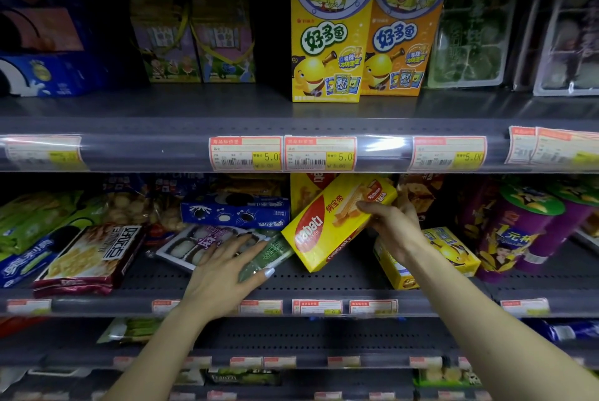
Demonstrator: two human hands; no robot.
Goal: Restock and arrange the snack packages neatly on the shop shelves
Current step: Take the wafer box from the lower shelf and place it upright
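On the middle shelf [324, 280] a yellow and red Nabati wafer box [327, 225] is tilted, its lower corner on the shelf. My right hand [393, 225] grips its upper right end, thumb on the front face. My left hand [227, 267] lies over a green clear-wrapped mochi tray [274, 255], fingers spread across it and the thumb curled under its near edge. A white mochi tray [191, 245] lies flat just left of the green one. A second Nabati box [308, 188] stands behind the tilted one.
Two tall yellow and orange fish-cracker boxes [327, 37] stand on the top shelf. A blue cookie box [235, 211], a cracker pack [94, 255] and green bags [29, 219] crowd the left. A small yellow box [453, 251] and purple cups [522, 225] sit right.
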